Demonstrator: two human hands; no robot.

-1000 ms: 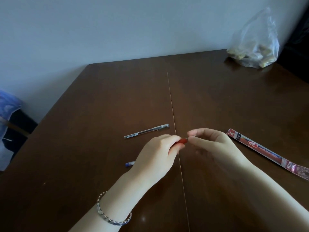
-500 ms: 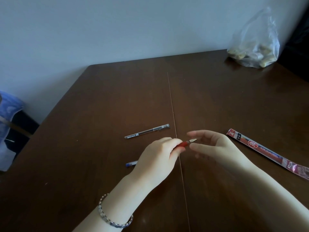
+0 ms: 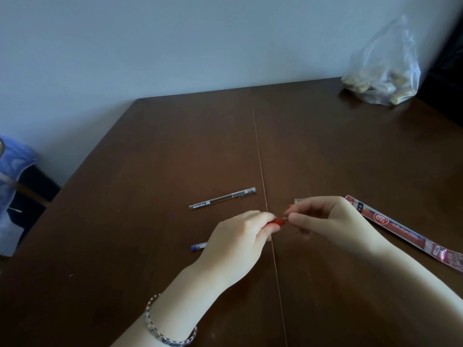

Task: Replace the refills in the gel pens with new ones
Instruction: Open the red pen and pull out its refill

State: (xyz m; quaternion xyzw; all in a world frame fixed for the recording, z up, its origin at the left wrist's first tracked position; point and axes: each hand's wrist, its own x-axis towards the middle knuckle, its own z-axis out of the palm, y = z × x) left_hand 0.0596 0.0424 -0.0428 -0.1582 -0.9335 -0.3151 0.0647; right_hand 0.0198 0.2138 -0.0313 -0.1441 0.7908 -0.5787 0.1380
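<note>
- Left hand point(image 3: 238, 239): fingers curled round a red pen point(image 3: 276, 221); the pen's red grip section juts from the fist toward 2 o'clock.
- Right hand point(image 3: 333, 221): fingers bent, with thumb and fingertips pinching the pale tip end of the red pen. The two hands nearly meet above the seam of the table point(image 3: 150, 171).
- Black pen point(image 3: 223, 198): flat on the table at 11 o'clock of the left hand, apart from it.
- Blue pen end point(image 3: 199, 246): shows at 9 o'clock of the left hand; the rest is hidden.
- Refill packet point(image 3: 400, 231): flat at 3 o'clock of the right hand, its near end just beside the knuckles.
- Plastic bag point(image 3: 383, 76): far corner of the table, at 1 o'clock.
- Bracelet point(image 3: 167, 331): on the left wrist.
</note>
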